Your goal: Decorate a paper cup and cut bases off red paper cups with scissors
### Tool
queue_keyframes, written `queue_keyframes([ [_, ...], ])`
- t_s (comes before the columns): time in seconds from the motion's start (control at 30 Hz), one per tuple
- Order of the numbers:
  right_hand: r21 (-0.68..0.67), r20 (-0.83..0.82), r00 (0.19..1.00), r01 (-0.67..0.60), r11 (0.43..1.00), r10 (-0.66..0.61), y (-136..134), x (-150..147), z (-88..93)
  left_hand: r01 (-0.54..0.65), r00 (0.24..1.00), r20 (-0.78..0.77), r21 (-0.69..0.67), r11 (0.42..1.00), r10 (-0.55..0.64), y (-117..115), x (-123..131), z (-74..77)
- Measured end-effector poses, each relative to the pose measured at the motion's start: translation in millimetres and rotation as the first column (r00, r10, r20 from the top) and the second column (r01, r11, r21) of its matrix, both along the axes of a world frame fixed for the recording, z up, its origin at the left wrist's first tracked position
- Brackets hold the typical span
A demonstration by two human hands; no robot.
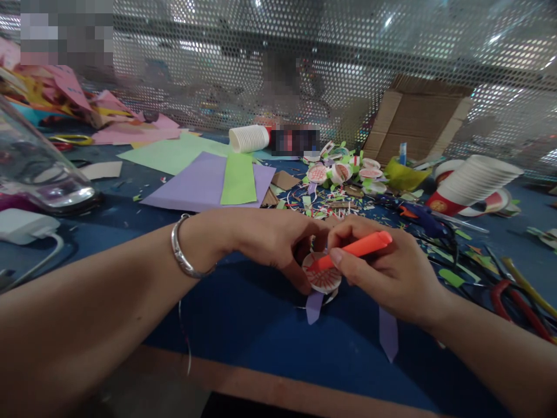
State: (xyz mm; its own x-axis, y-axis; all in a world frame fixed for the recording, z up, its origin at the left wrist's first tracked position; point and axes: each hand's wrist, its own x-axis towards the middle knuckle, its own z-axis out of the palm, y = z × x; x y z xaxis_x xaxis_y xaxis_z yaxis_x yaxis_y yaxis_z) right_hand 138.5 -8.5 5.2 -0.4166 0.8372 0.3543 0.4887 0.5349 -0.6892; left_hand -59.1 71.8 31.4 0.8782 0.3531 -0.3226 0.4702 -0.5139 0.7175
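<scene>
My left hand [274, 238], with a silver bangle on its wrist, is closed on the edge of a small round white paper disc [326, 283]. Red lines radiate across the disc's face. Beneath it a purple pointed paper strip [314, 307] sticks out towards me. An orange-red marker [365, 244] is pinched between the thumb and fingers of my right hand [387, 270], its tip end against the disc. A second purple pointed strip [389, 337] lies partly under my right hand. My left fingertips are partly hidden behind the disc.
Purple, bright green and pale green paper sheets [187, 186] lie behind my left hand. Paper scraps and several decorated discs [317, 173] are heaped behind. A glue gun [420, 217], red-handled scissors [500, 299] and stacked paper cups [478, 180] are at right; a clear bottle [39, 168] is at left.
</scene>
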Motion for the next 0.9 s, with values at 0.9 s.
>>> queue_keyframes([
  [0.9,0.076,0.068,0.997,0.020,0.997,-0.025,3.1,3.4,-1.0,0.036,0.999,-0.023,0.041,0.998,-0.036,2.2,-0.6,-1.1],
])
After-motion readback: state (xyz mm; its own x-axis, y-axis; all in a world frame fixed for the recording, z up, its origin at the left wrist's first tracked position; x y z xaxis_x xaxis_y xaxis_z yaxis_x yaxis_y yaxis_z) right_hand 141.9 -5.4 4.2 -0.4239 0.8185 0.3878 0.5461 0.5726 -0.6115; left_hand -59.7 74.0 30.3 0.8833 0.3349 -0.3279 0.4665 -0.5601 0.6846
